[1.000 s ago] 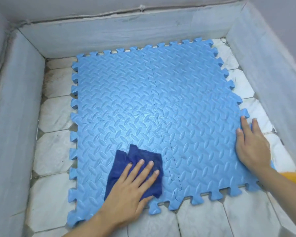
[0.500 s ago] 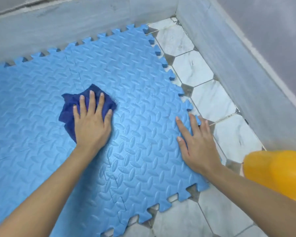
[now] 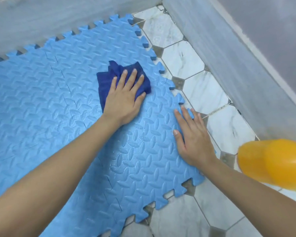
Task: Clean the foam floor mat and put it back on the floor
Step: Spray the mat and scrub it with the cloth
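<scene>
Closest to me, at the lower right, a rounded orange thing [image 3: 272, 161] bulges into view, too blurred to name. Just past it the right hand [image 3: 193, 139] lies flat on the blue foam mat [image 3: 58, 103], fingers straight and slightly spread, palm down near the mat's right edge, its fingertips reaching the toothed border beside the floor tiles [image 3: 203, 89]. It holds nothing; it looks to be pinning the mat in place.

Further in, the left hand [image 3: 125, 96] presses flat on a dark blue cloth [image 3: 109, 77], fingers straight and fanned over it, the cloth bunched beneath and sticking out beyond the fingertips and to the left. Cloth and hand sit on the mat's right half, well short of the far corner.

The mat lies flat on the tiles, its far edge against the grey wall [image 3: 41, 23]. I judge the job to be mid-wipe: a patch near the right hand shines as if damp, the rest I cannot tell. Since the mat lies on the floor already, what seems left is finishing the wiping and squaring it up
</scene>
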`<state>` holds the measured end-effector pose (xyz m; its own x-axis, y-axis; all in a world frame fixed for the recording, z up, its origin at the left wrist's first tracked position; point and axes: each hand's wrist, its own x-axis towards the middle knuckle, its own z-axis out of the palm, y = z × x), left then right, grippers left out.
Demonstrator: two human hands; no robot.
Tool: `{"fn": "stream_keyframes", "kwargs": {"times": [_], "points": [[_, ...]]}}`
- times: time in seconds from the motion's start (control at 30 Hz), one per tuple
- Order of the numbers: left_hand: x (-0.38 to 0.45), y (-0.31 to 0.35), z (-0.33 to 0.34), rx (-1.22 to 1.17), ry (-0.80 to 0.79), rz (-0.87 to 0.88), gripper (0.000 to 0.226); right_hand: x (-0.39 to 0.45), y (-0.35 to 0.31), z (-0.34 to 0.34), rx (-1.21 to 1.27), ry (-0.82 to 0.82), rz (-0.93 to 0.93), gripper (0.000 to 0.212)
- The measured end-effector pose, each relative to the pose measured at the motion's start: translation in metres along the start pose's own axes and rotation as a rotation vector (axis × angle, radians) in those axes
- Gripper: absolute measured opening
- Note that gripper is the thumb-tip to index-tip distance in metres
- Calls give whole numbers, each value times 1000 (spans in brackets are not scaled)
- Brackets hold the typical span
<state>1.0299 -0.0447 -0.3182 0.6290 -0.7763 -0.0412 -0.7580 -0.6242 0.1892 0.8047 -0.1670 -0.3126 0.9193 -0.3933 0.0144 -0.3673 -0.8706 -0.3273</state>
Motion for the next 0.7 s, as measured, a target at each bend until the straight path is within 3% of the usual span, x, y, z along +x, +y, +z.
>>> {"fn": "stream_keyframes", "kwargs": {"times": [0.13,0.23,0.33,0.4,0.43,0.53,0.63,0.7], "points": [[-118,35,2,58,-91,346,62,1,5,-2,49,-5,-15,52],[-125,27,-1,62,-132,428,60,2,9,-8,6,-73,-22,53],[-62,7,-5,16,-71,119,60,-20,23,-16,-107,-145,80,58],[-28,1,-4,-27,-55,-114,59,-45,36,-18,-44,-168,192,60],[-26,7,-4,-24,-51,-140,59,-55,41,-19,19,-194,219,61],[-67,49,4,20,-44,100,63,-62,49,-20,108,-204,196,56],[-141,93,10,45,-97,466,62,-58,50,-17,140,-121,182,53],[-168,104,13,62,-151,601,63,-59,51,-14,131,-64,161,53]]}}
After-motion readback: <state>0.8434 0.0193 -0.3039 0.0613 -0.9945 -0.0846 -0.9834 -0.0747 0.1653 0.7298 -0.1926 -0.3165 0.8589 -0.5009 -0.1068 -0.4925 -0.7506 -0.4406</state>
